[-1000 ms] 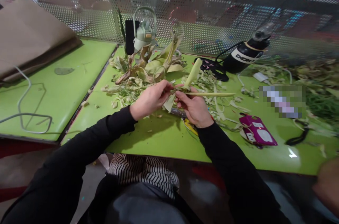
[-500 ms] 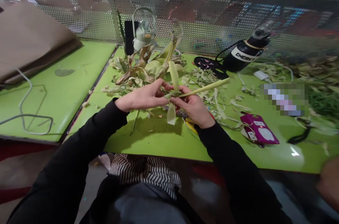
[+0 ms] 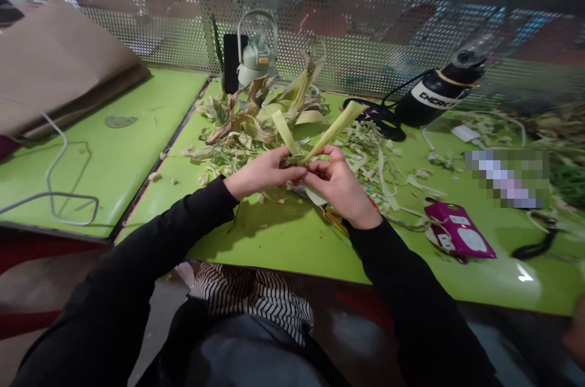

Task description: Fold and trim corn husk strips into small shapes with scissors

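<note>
Both hands meet over the near middle of the green table, pinching pale yellow-green corn husk strips (image 3: 337, 125) where they cross. My left hand (image 3: 267, 172) is closed on the strips from the left, thumb pointing right. From the other side my right hand (image 3: 339, 186) grips the same piece, its thumb tip close to the left thumb. One strip rises up to the left and a wider one slants up to the right; their crossing is partly hidden by the fingers. Behind the hands lies a heap of dried corn husks (image 3: 256, 122), with shredded bits around it.
A pale green bottle (image 3: 256, 64) and a dark phone (image 3: 234, 61) stand against the perforated metal screen (image 3: 347, 64). To the right are a black bottle (image 3: 427, 97), a purple device (image 3: 459, 231) and a white plug (image 3: 466, 134). Brown paper (image 3: 64, 64) lies left.
The right-hand strip has swung from nearly flat to a steep upward slant, and the upright strip now leans left. The strip end hanging below has moved right, partly behind my right hand.
</note>
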A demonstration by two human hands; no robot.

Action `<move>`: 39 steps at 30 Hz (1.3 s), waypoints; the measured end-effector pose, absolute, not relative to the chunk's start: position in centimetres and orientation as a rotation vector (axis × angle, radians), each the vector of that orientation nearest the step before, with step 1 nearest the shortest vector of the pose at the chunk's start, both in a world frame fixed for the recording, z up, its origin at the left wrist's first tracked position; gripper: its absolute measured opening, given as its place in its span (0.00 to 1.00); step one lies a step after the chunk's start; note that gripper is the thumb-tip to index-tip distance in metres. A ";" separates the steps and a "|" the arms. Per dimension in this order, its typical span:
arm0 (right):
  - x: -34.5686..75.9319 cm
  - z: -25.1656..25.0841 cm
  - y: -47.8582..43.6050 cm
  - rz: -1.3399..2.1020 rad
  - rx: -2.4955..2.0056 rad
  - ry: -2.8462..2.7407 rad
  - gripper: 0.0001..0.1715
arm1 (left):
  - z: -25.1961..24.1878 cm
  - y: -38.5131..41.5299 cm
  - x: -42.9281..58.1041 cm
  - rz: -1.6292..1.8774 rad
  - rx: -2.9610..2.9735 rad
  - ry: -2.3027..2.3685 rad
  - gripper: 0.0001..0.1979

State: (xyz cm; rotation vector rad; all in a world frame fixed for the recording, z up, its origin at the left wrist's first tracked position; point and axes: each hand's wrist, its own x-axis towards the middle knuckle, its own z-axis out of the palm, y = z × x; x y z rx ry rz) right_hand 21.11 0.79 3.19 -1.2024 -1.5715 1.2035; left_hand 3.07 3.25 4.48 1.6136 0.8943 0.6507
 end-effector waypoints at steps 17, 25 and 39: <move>21.5 4.9 -0.1 0.828 -1.226 -1.683 0.21 | 3.7 2.9 3.5 0.863 1.929 1.031 0.08; 21.7 4.4 0.3 0.865 -1.230 -1.525 0.22 | 4.9 2.1 3.6 0.747 1.643 0.869 0.11; 21.2 4.0 0.6 1.076 -1.261 -1.411 0.09 | 5.0 1.5 3.7 0.510 1.738 0.904 0.23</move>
